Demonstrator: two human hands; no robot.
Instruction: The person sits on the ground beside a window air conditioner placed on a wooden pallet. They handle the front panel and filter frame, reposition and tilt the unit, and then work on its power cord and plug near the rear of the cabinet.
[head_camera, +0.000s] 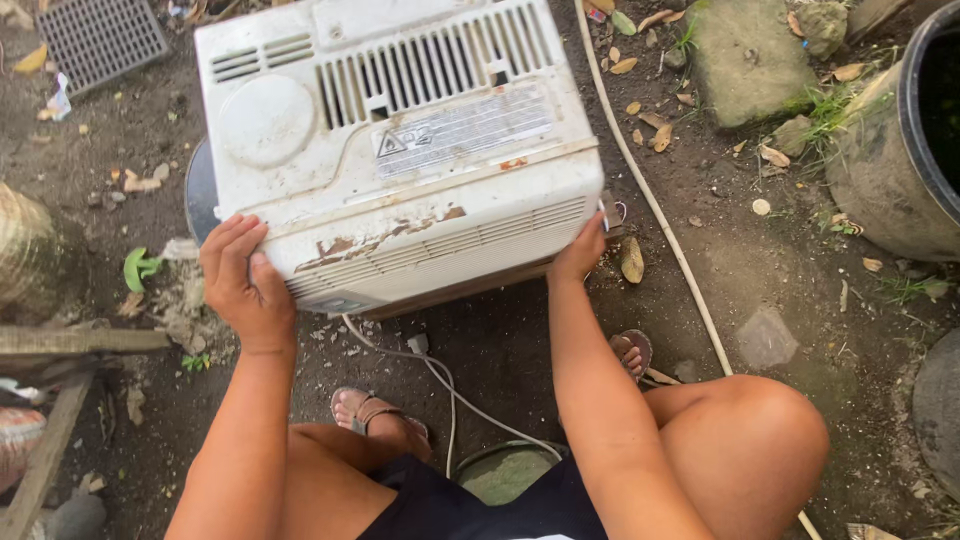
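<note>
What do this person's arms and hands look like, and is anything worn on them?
Both arms are bare, with no sleeves showing. The left hand and right hand wear no gloves, and no rings, watch or bracelets can be seen. Lower down, dark shorts and strapped sandals show.

Left hand (243, 285), right hand (580, 255) — clasping

Rectangular white-grey label (462, 130) — atop air conditioner (400, 150) casing.
</note>
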